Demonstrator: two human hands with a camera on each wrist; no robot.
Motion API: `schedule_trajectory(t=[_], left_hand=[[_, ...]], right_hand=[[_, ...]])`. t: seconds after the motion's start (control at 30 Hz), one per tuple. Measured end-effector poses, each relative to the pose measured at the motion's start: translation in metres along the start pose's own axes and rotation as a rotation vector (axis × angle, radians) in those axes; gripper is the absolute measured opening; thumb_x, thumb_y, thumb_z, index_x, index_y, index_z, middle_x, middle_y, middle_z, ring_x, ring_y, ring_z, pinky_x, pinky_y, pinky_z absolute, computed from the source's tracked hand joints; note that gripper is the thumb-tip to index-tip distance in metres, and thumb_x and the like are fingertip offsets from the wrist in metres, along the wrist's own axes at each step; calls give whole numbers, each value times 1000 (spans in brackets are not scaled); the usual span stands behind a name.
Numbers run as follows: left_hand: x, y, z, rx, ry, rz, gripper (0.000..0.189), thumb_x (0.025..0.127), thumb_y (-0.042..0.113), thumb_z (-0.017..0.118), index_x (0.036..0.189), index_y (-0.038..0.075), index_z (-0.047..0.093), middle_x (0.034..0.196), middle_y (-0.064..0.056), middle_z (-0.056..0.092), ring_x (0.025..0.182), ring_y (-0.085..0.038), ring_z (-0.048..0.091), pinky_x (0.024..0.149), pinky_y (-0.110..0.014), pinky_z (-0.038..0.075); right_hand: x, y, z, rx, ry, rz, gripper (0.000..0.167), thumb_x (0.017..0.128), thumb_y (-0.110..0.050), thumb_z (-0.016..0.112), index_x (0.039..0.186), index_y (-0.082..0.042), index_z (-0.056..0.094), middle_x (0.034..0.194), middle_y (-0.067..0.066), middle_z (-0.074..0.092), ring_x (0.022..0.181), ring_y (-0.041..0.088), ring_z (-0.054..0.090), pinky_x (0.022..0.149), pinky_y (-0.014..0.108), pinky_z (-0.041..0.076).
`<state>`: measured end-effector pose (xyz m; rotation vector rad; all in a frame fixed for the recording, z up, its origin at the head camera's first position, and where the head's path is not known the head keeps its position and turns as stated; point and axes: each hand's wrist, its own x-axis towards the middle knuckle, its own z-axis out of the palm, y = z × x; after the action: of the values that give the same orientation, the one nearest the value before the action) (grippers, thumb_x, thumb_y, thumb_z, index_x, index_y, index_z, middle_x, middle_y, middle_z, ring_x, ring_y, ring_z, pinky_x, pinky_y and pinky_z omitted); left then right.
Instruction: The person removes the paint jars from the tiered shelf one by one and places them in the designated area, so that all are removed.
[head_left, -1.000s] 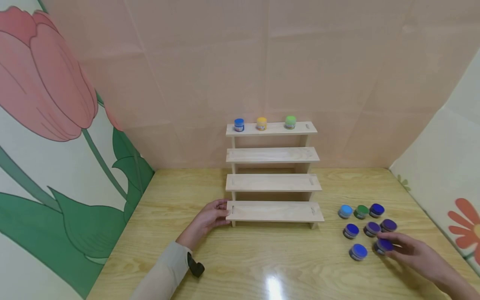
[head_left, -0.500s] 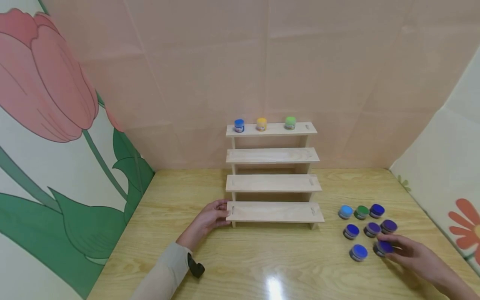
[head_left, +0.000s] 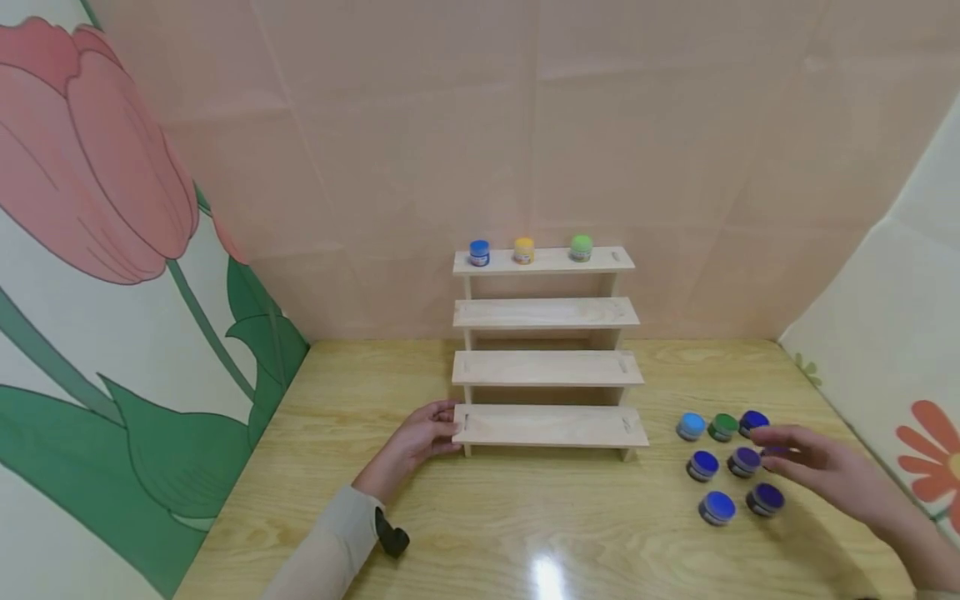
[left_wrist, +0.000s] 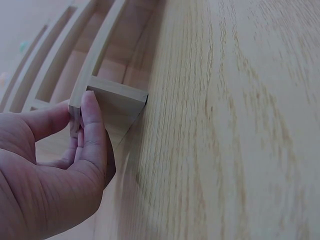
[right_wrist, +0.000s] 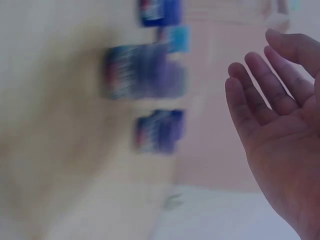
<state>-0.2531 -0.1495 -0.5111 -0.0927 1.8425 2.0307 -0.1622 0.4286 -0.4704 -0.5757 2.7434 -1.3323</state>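
A four-step style wooden display stand (head_left: 551,423) stands mid-table. My left hand (head_left: 422,435) pinches the left end of its lowest board; the left wrist view shows thumb and fingers on either side of the board (left_wrist: 100,50). My right hand (head_left: 828,471) hovers over the small lidded jars at the right, fingers relaxed and holding nothing. Beneath it a violet-lidded jar is mostly hidden. Close by are a dark-violet jar (head_left: 766,499), a purple jar (head_left: 744,462) and a navy jar (head_left: 753,422). Jars look blurred in the right wrist view, apart from the hand (right_wrist: 280,110).
Blue (head_left: 479,253), yellow (head_left: 523,251) and light-green (head_left: 581,248) jars stand on the top board. Light-blue (head_left: 691,427), green (head_left: 723,427) and two blue jars (head_left: 702,466) sit right of the stand. Tulip-patterned (head_left: 97,167) and flower-patterned panels flank the wooden table (head_left: 450,533).
My right hand has let go of the dark-violet jar at the front and risen away from it, towards the back. That jar stays on the table. My left hand keeps its place.
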Motion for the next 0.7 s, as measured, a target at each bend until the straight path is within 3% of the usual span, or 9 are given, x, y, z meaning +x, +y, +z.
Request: schedule_trajectory(t=[0.13,0.33,0.57,0.7], left_hand=[[0,1,0,4,4,-5,53,96,-3,61,146,-3,45,110,-9,51,88,-20,62,73,-29,60],[1,-1,-1,-1,-1,-12,53,96,-4,61,146,-3,45,110,-9,52,88,-20,62,73,-29,61],[0,0,-1,-12,-4,-9,53,96,-5,60,147,-4,44,108,-8,51,87,-20,62,72,-29,60],[0,0,-1,-15,-9,-8,53,96,-5,60,147,-4,43,108,-8,51,87,-20,62,72,-29,60]], right_hand=[[25,-25,-10,-28,17,-77,35,100,3,57,135,5,55,125,-27,60,107,-7,62,78,15,56],[64,-64,-21,-186,80,-80,34,101,-10,62,134,-3,59,119,-29,60,103,-14,58,78,7,50],[109,-103,-29,-236,105,-74,37,102,-19,63,135,-4,60,126,16,67,102,-15,57,79,3,46],[134,-121,-31,-250,88,-28,43,103,-30,60,139,-6,57,132,21,63,104,-11,57,79,3,44]])
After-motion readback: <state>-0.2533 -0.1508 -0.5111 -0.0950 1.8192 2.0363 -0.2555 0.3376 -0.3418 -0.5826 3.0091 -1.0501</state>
